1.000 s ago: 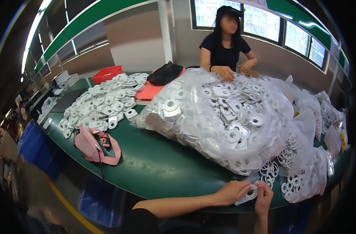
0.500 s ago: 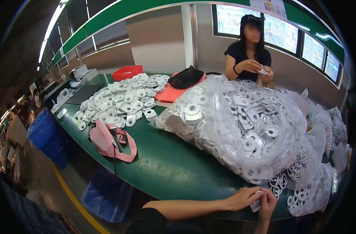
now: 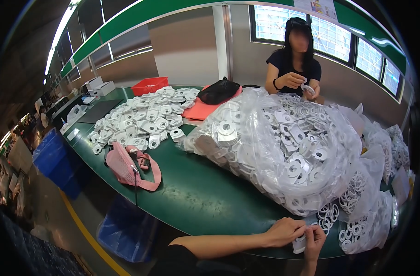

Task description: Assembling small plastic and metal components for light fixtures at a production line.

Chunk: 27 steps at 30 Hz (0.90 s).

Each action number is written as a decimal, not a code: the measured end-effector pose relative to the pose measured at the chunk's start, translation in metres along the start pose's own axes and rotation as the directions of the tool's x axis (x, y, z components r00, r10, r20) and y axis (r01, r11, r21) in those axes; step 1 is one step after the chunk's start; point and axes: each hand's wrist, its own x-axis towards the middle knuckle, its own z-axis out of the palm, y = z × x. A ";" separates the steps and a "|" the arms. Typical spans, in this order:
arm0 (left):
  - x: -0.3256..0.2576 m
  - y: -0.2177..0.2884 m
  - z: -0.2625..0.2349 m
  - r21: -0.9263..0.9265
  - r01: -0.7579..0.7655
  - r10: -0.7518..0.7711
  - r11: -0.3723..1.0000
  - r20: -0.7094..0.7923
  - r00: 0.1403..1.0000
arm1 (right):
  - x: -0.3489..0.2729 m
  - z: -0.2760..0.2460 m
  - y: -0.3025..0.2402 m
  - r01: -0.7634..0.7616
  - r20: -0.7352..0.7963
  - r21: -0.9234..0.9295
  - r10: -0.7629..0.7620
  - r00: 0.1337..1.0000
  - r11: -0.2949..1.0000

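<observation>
At the near edge of the green table, my left hand (image 3: 284,232) and my right hand (image 3: 315,240) meet around a white flat part (image 3: 299,246). Its squared end shows below my fingers; the rest is covered. My left fingers are curled over its upper side, while the right fingers pinch it from the other side. Just beyond them lie loose white rings (image 3: 328,215). A big clear plastic bag (image 3: 260,156) full of white plates with round holes stands behind my hands. More rings fill a smaller clear bag (image 3: 373,225) at the right.
A pink belt bag (image 3: 121,166) lies at the left, before a heap of white parts (image 3: 150,117). Beyond are a red bin (image 3: 150,85) and a black bag (image 3: 219,90) on red material. Across the table, a person (image 3: 293,64) handles white parts. Blue bins (image 3: 58,158) stand beside the table.
The white part has turned in my hands, and more of its squared end now shows. My left hand has shifted slightly. Across the table, the person's hands have moved apart a little.
</observation>
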 end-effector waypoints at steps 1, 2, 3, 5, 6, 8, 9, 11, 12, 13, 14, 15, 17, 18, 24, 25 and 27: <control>0.000 0.003 0.005 -0.123 0.002 -0.015 0.992 -0.107 0.994 | 0.001 0.000 0.003 -0.001 0.000 0.000 0.001 1.000 1.000; -0.001 0.005 0.009 -0.244 -0.009 -0.044 0.970 -0.209 0.977 | 0.002 0.001 0.008 0.019 -0.113 0.067 -0.011 0.993 0.998; -0.002 0.006 0.010 -0.224 0.024 -0.057 0.974 -0.144 0.988 | 0.003 0.002 0.010 0.046 -0.226 0.132 -0.015 0.974 0.990; -0.004 0.005 0.016 -0.247 -0.024 -0.012 0.969 -0.145 0.989 | 0.005 0.004 0.006 0.042 -0.270 0.186 0.010 0.963 0.982; -0.005 0.005 0.018 -0.269 -0.071 0.032 0.960 -0.146 0.989 | 0.005 0.003 0.005 0.011 -0.267 0.258 0.060 0.962 0.966; -0.006 0.006 0.017 -0.231 -0.054 0.032 0.972 -0.097 0.995 | 0.005 -0.002 0.010 -0.023 -0.260 0.329 0.114 0.959 0.944; -0.006 0.006 0.016 -0.190 -0.040 0.031 0.981 -0.048 0.998 | 0.005 -0.005 0.017 0.016 -0.265 0.322 0.074 0.961 0.947; -0.006 0.005 0.017 -0.148 -0.031 0.031 0.989 0.000 1.000 | 0.004 -0.006 0.021 0.057 -0.270 0.314 0.031 0.962 0.948; -0.006 0.001 0.020 -0.174 -0.101 0.095 0.980 -0.045 0.994 | 0.004 -0.007 0.020 0.058 -0.235 0.217 -0.006 0.972 0.974; -0.007 -0.001 0.020 -0.196 -0.169 0.153 0.966 -0.092 0.984 | 0.003 -0.004 0.016 0.060 -0.194 0.119 -0.036 0.980 0.991; -0.007 -0.002 0.019 -0.196 -0.168 0.152 0.966 -0.092 0.984 | 0.003 0.001 0.011 0.060 -0.194 0.120 -0.036 0.980 0.991; -0.006 -0.005 0.018 -0.172 -0.156 0.136 0.973 -0.124 0.983 | 0.005 0.009 0.004 0.033 -0.187 0.135 -0.007 0.982 0.990; -0.004 0.003 0.005 -0.116 -0.109 0.092 0.987 -0.148 0.985 | 0.005 0.011 -0.002 -0.001 -0.142 0.142 0.021 0.990 0.990; -0.002 0.003 0.002 -0.116 -0.110 0.093 0.987 -0.147 0.985 | 0.006 0.011 -0.001 0.000 -0.143 0.142 0.021 0.990 0.990; 0.001 -0.006 -0.009 0.010 -0.317 0.316 0.948 -0.128 0.940 | 0.005 0.004 0.005 -0.062 -0.102 0.149 0.078 0.992 0.987; 0.000 -0.001 -0.016 0.022 -0.337 0.337 0.941 -0.127 0.933 | 0.003 -0.004 0.014 -0.054 -0.056 0.138 0.062 0.997 0.989; -0.011 0.004 -0.049 0.096 -0.305 0.316 0.947 -0.123 0.941 | 0.002 0.004 0.005 -0.057 -0.050 0.189 0.068 0.996 0.980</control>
